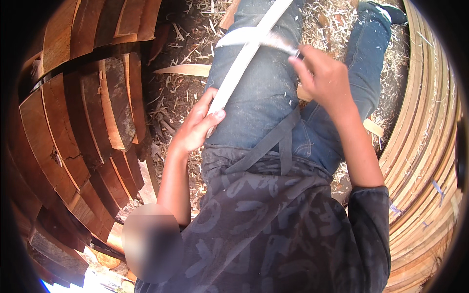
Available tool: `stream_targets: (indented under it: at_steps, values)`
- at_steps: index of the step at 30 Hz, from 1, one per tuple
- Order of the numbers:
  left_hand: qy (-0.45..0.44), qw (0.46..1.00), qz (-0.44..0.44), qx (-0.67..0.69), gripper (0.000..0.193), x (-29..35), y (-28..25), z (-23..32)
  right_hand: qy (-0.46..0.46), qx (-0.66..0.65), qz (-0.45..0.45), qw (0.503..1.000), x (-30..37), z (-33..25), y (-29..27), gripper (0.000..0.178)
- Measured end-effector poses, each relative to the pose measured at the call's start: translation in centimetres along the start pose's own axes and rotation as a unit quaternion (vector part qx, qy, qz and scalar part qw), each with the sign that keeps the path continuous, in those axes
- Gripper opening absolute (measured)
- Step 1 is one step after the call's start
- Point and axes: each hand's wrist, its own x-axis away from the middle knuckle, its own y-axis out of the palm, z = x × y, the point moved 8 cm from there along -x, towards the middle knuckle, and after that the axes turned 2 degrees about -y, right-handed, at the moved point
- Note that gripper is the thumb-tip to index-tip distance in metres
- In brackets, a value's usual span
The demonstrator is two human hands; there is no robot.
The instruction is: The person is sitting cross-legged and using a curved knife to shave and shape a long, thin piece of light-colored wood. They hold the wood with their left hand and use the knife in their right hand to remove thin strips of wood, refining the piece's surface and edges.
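Observation:
A long pale wooden strip (238, 73) runs slantwise over my thigh, from my waist up past the top of the view. Its lower end is in the closed fingers of my left hand (196, 126), the thumb lying along it. My right hand (325, 75) is closed on a knife; its handle is mostly hidden in the fist. The curved, bright knife blade (281, 43) points left and crosses the strip above my thigh. Glare and motion blur the blade, so I cannot tell how deep its edge sits in the wood.
Stacked reddish-brown wood pieces (63, 132) rise close on my left. On my right lies a curving bundle of long wooden strips (415, 161) with purple ties. Curly shavings (327, 24) cover the ground. A flat pale offcut (184, 70) lies beside my leg.

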Motion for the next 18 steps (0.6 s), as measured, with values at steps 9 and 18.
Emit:
stream_targets:
  at_steps: [9,18]
  values:
    - [-0.031,0.998,-0.024,0.040,0.037,0.4,0.1,0.4,-0.040,0.012,-0.003,0.999,0.0,-0.2,0.1,0.027]
    - [-0.001,1.000,-0.011,0.022,0.036,0.0,0.1,0.5,-0.012,0.028,0.012,0.999,-1.2,2.9,-0.4,0.024]
